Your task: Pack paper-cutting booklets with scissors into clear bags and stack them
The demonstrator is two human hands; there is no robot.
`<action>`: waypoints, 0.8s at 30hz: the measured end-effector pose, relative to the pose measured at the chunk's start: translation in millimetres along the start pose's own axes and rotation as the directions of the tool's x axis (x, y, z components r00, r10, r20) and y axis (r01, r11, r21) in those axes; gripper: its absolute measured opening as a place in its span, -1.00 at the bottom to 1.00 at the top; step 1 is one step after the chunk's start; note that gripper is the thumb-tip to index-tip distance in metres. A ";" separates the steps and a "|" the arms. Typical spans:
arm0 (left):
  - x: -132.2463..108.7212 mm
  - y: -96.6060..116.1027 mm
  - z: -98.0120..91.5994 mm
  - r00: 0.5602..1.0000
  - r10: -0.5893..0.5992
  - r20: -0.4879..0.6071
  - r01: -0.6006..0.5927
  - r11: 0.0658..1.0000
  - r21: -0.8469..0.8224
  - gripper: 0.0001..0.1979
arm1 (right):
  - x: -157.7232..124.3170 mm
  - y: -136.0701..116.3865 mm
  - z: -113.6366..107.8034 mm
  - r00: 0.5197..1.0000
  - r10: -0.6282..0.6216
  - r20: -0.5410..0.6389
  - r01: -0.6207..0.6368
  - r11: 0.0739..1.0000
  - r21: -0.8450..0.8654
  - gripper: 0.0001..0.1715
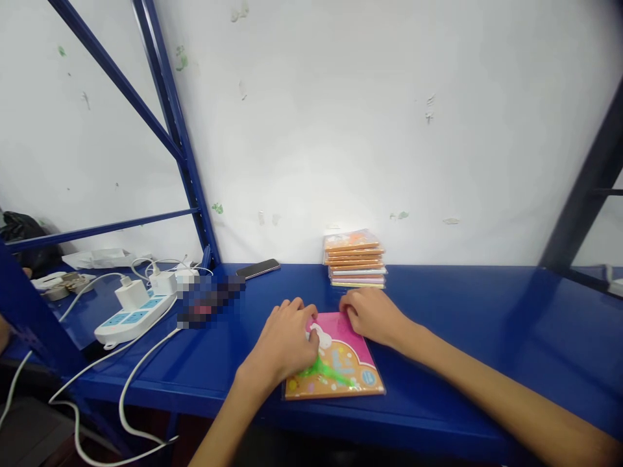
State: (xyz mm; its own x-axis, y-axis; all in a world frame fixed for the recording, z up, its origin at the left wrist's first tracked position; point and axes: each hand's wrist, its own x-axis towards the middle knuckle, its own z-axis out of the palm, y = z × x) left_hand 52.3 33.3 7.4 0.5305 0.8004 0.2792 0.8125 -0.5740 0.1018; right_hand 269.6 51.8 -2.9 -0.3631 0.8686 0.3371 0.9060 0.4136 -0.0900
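Note:
A flat booklet in a clear plastic sleeve [341, 350], pink above and orange below with a white cartoon figure, lies near the table's front edge. My left hand [291, 340] rests over its left side, fingers curled and thumb bent inward, gripping it. A bright green piece [331, 371] shows beside that thumb; whether it is inside the sleeve or on top, I cannot tell. At the upper right edge of the booklet, my right hand [372, 314] has its fingers closed on the sleeve. The fingertips there are partly hidden.
Behind the booklet, a stack of similar thin packets [355, 259] stands by the wall. To the left lie a phone [257, 268], a blurred dark object [211, 303] and a white power strip [136, 319] with plugs and trailing cables. Blue rack posts [178, 130] rise at the left.

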 end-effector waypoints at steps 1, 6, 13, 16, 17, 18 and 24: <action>-0.4 -1.6 -2.6 1.000 -0.017 0.008 0.016 1.000 0.009 -0.71 | 0.4 6.8 -0.9 0.999 0.032 -0.001 -0.032 0.999 -0.029 -0.63; -5.0 2.5 -11.4 0.999 0.026 0.023 -0.024 0.998 -0.063 -0.66 | 3.8 36.5 -6.0 0.988 0.152 -0.033 -0.154 0.982 -0.108 -0.66; -14.8 9.1 -6.7 0.909 0.101 0.405 0.025 0.955 -0.296 0.08 | 3.0 31.7 -1.4 0.985 0.174 -0.019 -0.175 0.981 -0.088 -0.68; -15.6 4.1 -5.2 0.899 0.130 0.419 0.008 0.950 -0.312 0.17 | 2.0 26.7 1.9 0.986 0.167 -0.016 -0.168 0.984 -0.063 -0.69; -15.6 3.0 -5.1 0.896 0.140 0.420 0.001 0.948 -0.318 0.18 | 1.9 26.1 2.5 0.985 0.169 -0.016 -0.170 0.984 -0.055 -0.69; -15.4 2.4 -5.1 0.896 0.146 0.419 -0.003 0.946 -0.323 0.17 | 1.9 26.1 3.0 0.985 0.172 -0.016 -0.173 0.984 -0.047 -0.68; -12.7 1.6 -9.1 0.895 0.146 0.421 -0.004 0.947 -0.320 0.11 | 2.1 28.3 1.1 0.989 0.150 0.012 -0.151 0.988 0.028 -0.64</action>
State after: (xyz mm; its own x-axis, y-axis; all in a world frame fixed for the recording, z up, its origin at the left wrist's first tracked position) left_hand 44.7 20.6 12.6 0.6956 0.7052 -0.1372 0.6901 -0.6027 0.4006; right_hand 294.3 65.6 -5.7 -0.2254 0.9241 0.3085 0.9439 0.2856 -0.1659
